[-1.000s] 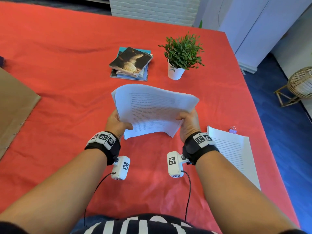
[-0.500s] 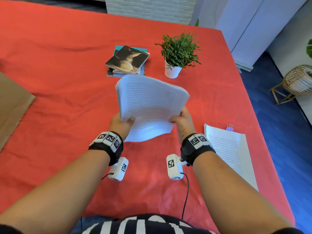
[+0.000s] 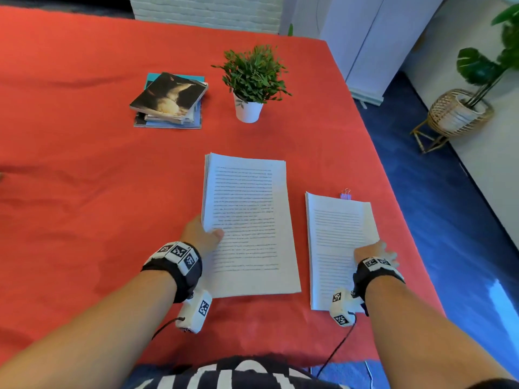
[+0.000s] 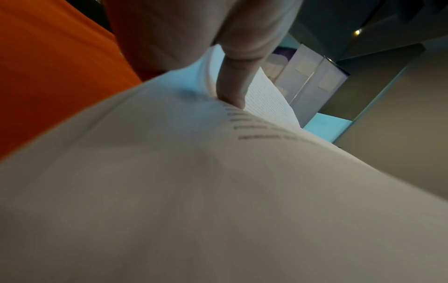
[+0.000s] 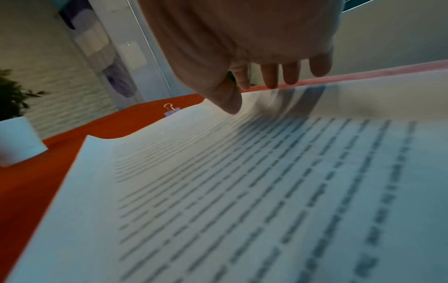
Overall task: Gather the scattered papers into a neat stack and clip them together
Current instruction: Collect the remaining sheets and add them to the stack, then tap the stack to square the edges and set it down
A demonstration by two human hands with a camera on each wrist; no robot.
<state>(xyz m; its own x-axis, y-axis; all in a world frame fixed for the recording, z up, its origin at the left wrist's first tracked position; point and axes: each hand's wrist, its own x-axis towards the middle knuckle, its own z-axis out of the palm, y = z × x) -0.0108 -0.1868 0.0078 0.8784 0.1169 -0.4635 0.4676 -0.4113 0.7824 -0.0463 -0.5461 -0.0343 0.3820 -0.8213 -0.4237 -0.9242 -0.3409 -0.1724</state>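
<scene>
Nearest the person, the left hand (image 3: pixel 200 234) is set at the left edge of the larger paper stack (image 3: pixel 250 228), which lies flat on the red-covered desk (image 3: pixel 84 192). The thumb is laid on the top sheet and, in the left wrist view, the edge of the stack is seen pinched under it, the remaining fingers being hidden beneath. This stack is taken as the landmark.

Just to its right, apart from it, a second stack (image 3: pixel 337 242) lies on the desk. The right hand (image 3: pixel 375 252) is placed over its right edge; in the right wrist view the thumb (image 5: pixel 227 99) touches the top sheet and the other fingers reach down past the edge, extended and not closed on it. No lift is seen.

Beyond the second stack's far edge, to the right of and level with the landmark's far half, a small purple binder clip (image 3: pixel 346 194) lies.

Farther off, beyond the landmark, a potted plant (image 3: pixel 251 85) and a pile of books (image 3: pixel 170 101) are seen.

The gathering step is judged to be in hand: two stacks are not yet merged. Next, the second stack would have to be gripped, laid on the landmark, the edges squared, and the clip fetched.
</scene>
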